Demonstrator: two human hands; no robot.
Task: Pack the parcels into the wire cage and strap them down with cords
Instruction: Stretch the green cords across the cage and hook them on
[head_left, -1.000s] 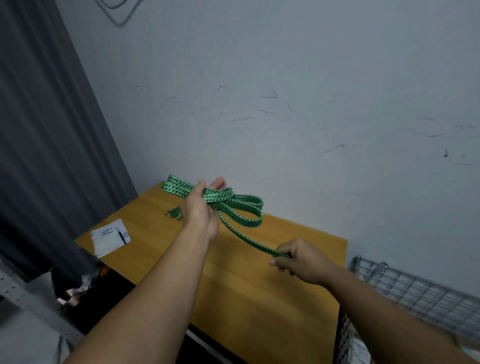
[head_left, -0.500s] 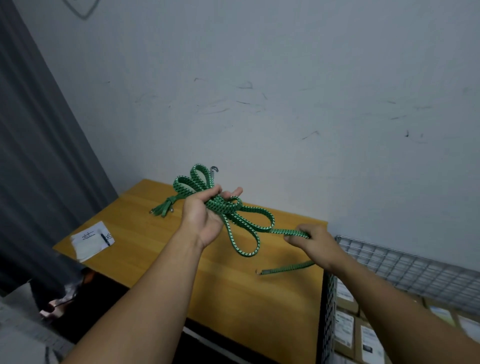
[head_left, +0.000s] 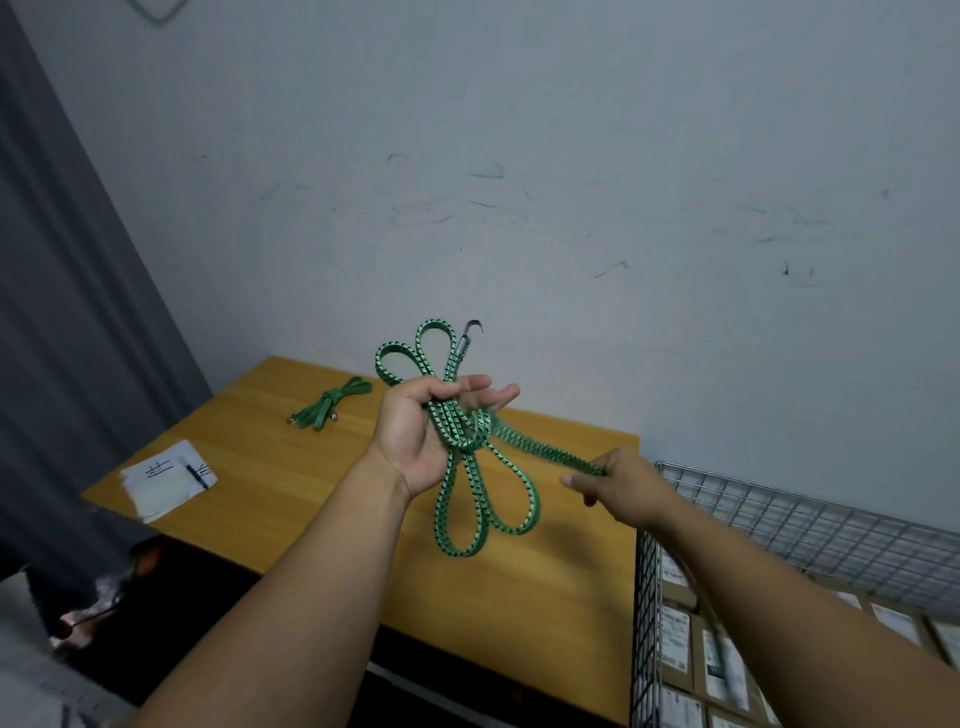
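Note:
My left hand (head_left: 422, 435) holds a bundle of green elastic cord (head_left: 470, 486) above the wooden table (head_left: 291, 483). Loops stick up past the fingers and hang down below the palm, and a metal hook (head_left: 470, 335) shows at the top. My right hand (head_left: 621, 488) pinches one strand of that cord and holds it taut to the right. A second green cord (head_left: 328, 404) lies coiled on the table's far left part. The wire cage (head_left: 753, 512) stands at the right, with several cardboard parcels (head_left: 685, 649) inside it.
A white paper pad with a pen (head_left: 166, 478) lies near the table's left edge. A grey curtain (head_left: 67, 312) hangs at the left. The scuffed wall (head_left: 571, 182) runs behind the table and the cage.
My left hand has lifted the cord bundle higher, so loops now dangle below it. My right hand has pulled a strand further right toward the cage. The second cord on the table has come into sight.

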